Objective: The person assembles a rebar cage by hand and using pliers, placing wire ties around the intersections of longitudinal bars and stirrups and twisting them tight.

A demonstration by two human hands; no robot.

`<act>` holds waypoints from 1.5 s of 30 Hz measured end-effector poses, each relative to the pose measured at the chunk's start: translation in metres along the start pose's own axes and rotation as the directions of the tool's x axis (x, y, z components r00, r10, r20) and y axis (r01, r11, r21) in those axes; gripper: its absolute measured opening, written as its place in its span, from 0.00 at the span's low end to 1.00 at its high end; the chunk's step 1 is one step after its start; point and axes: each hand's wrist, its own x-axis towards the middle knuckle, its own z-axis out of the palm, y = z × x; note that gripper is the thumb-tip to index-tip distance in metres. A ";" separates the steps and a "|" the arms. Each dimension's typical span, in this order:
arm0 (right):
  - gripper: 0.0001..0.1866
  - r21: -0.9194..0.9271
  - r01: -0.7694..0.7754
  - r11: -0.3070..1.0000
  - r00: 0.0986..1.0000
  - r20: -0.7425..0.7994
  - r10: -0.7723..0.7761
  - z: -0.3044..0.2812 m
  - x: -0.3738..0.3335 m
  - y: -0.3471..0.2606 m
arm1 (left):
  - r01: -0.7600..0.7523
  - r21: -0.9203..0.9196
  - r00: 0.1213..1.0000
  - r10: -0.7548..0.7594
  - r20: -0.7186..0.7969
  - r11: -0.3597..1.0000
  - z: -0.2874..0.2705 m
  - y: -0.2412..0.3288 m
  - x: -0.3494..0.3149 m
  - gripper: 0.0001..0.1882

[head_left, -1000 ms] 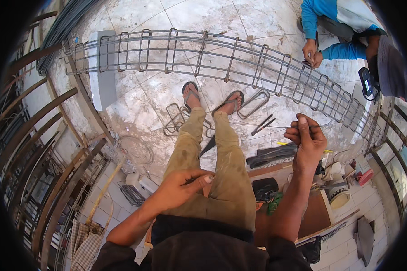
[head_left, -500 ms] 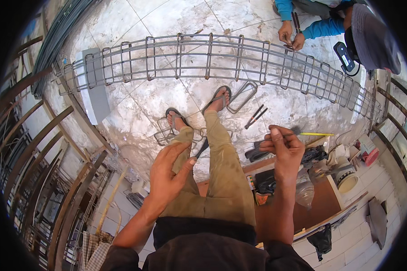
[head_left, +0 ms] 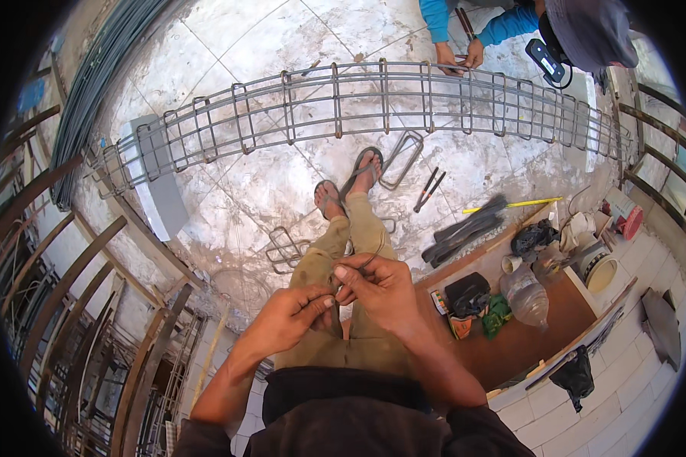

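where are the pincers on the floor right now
In the head view, the pincers lie right of centre on the floor, between a bent steel loop and the dark bundle.

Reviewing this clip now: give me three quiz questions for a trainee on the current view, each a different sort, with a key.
1. True or false: the pincers lie on the floor, apart from the wearer's left hand and right hand.
2. The co-worker's hands are at: a) a bucket; b) the rebar cage; c) a black bag.
3. Fill in: the clear bottle lies to the ____ of the right hand.

Key: 1 true; 2 b; 3 right.
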 end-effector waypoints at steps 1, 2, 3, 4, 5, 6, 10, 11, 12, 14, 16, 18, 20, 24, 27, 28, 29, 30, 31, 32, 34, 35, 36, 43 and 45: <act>0.11 0.007 0.070 0.998 0.997 0.039 -0.070 0.003 -0.004 0.009 | -0.006 0.037 0.999 0.005 0.034 0.999 -0.006 -0.009 -0.003 0.15; 0.11 -0.022 0.077 0.997 0.996 0.054 -0.076 0.005 -0.005 0.017 | -0.016 0.078 0.998 0.011 0.066 0.997 -0.011 -0.017 -0.003 0.14; 0.10 -0.056 0.070 0.996 0.996 0.052 -0.067 0.008 -0.005 0.024 | -0.004 0.047 0.998 0.001 0.062 0.999 -0.014 -0.026 -0.004 0.14; 0.11 -0.102 0.102 0.990 0.994 0.059 -0.096 0.011 -0.004 0.030 | 0.010 0.017 0.998 -0.011 0.059 1.000 -0.016 -0.034 -0.003 0.14; 0.11 -0.158 0.118 0.980 0.992 0.054 -0.111 0.014 -0.002 0.035 | 0.050 0.002 0.997 -0.050 0.055 0.999 -0.017 -0.042 -0.002 0.13; 0.11 -0.224 0.100 0.969 0.995 0.042 -0.093 0.018 0.000 0.039 | -0.002 -0.042 1.000 0.002 0.013 0.999 -0.017 -0.050 -0.001 0.14; 0.15 -0.364 0.192 0.911 0.979 0.006 -0.204 0.029 0.012 0.042 | -0.102 -0.127 0.978 0.076 -0.193 0.987 -0.025 -0.082 0.007 0.14; 0.16 -0.379 0.211 0.901 0.973 -0.010 -0.232 0.029 0.014 0.040 | -0.132 -0.128 0.963 0.097 -0.250 0.983 -0.029 -0.090 0.012 0.14; 0.17 -0.390 0.226 0.893 0.966 -0.025 -0.256 0.028 0.016 0.038 | -0.142 -0.150 0.933 0.082 -0.352 0.978 -0.034 -0.098 0.017 0.15; 0.20 -0.464 0.206 0.862 0.962 -0.063 -0.264 0.017 0.023 0.033 | -0.133 -0.158 0.840 0.027 -0.541 0.978 -0.044 -0.117 0.032 0.16; 0.22 -0.530 0.186 0.827 0.957 -0.094 -0.275 -0.004 0.035 0.029 | -0.199 -0.172 0.781 0.050 -0.622 0.965 -0.053 -0.136 0.052 0.17; 0.23 -0.576 0.189 0.795 0.948 -0.104 -0.301 -0.030 0.059 0.030 | -0.267 -0.159 0.713 0.084 -0.697 0.950 -0.056 -0.155 0.089 0.18; 0.21 -0.581 0.147 0.800 0.945 -0.157 -0.288 -0.060 0.098 0.034 | -0.266 -0.257 0.734 0.023 -0.678 0.929 -0.053 -0.172 0.133 0.20; 0.16 -0.717 0.156 0.679 0.871 -0.225 -0.437 -0.126 0.205 0.039 | -0.296 -0.155 0.704 0.105 -0.702 0.943 -0.025 -0.201 0.246 0.20; 0.17 -0.808 0.176 0.563 0.789 -0.226 -0.571 -0.171 0.298 0.033 | -0.220 0.087 0.709 0.220 -0.670 0.972 0.002 -0.227 0.334 0.19; 0.18 -0.848 0.161 0.506 0.766 -0.215 -0.605 -0.185 0.327 0.030 | -0.169 0.185 0.723 0.249 -0.644 0.968 0.012 -0.238 0.361 0.18; 0.19 -0.858 0.166 0.486 0.749 -0.211 -0.628 -0.198 0.354 0.025 | -0.138 0.137 0.733 0.194 -0.653 0.981 0.019 -0.247 0.392 0.18; 0.20 -0.868 0.171 0.466 0.730 -0.206 -0.651 -0.209 0.379 0.019 | -0.107 0.092 0.737 0.141 -0.661 0.990 0.026 -0.255 0.422 0.18; 0.21 -0.893 0.190 0.409 0.727 -0.152 -0.669 -0.219 0.403 0.016 | -0.055 0.035 0.748 0.064 -0.661 0.998 0.032 -0.264 0.452 0.18; 0.23 -0.913 0.205 0.351 0.725 -0.099 -0.681 -0.228 0.423 0.014 | -0.142 0.063 0.695 0.145 -0.704 0.988 0.037 -0.271 0.481 0.17; 0.25 -0.931 0.193 0.311 0.750 -0.064 -0.658 -0.237 0.458 0.014 | -0.223 0.077 0.631 0.204 -0.748 0.972 0.043 -0.281 0.535 0.17; 0.25 -0.950 0.216 0.225 0.739 0.008 -0.674 -0.243 0.468 0.017 | -0.311 0.071 0.575 0.247 -0.780 0.948 0.045 -0.284 0.558 0.17; 0.24 -0.946 0.249 0.206 0.728 0.043 -0.684 -0.247 0.476 0.022 | -0.381 0.093 0.518 0.295 -0.803 0.920 0.045 -0.285 0.579 0.17; 0.19 -0.900 0.367 0.235 0.640 0.061 -0.766 -0.263 0.503 0.038 | -0.702 0.113 0.293 0.430 -0.854 0.703 0.033 -0.271 0.671 0.17; 0.19 -0.882 0.377 0.283 0.684 0.059 -0.727 -0.263 0.506 0.035 | -0.736 0.100 0.269 0.424 -0.865 0.670 0.030 -0.270 0.685 0.17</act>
